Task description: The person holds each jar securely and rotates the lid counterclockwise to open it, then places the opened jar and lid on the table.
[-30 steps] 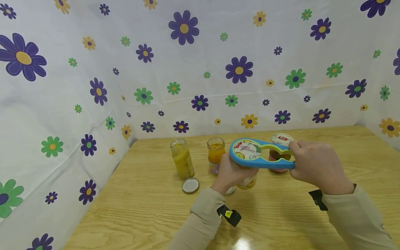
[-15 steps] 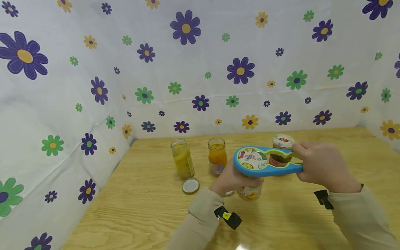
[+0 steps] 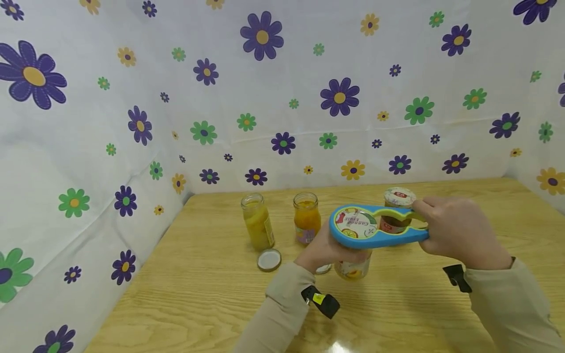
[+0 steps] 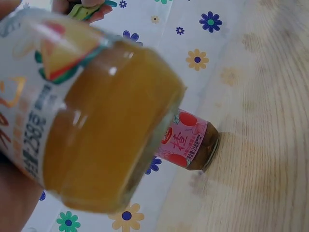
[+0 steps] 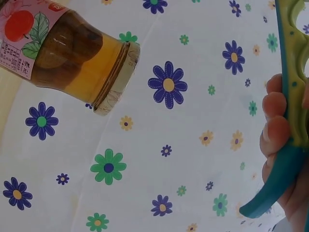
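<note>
Over the wooden table [image 3: 212,294], left fingers [image 3: 328,245] grip the jar [image 3: 352,268]; right fingers [image 3: 425,208] clasp the opener [image 3: 375,228].

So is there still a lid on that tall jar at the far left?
No, the tall jar stands open, and a loose lid lies on the table before it.

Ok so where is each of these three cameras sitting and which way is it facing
Head: above, facing forward and down at the table; shows both hands and sleeves, jar opener.
Left wrist: beside the held jar, facing the far pink-labelled jar; forearm at the edge.
Right wrist: under the opener, facing upward; fingers show.
Shared: the pink-labelled jar, in all three.
</note>
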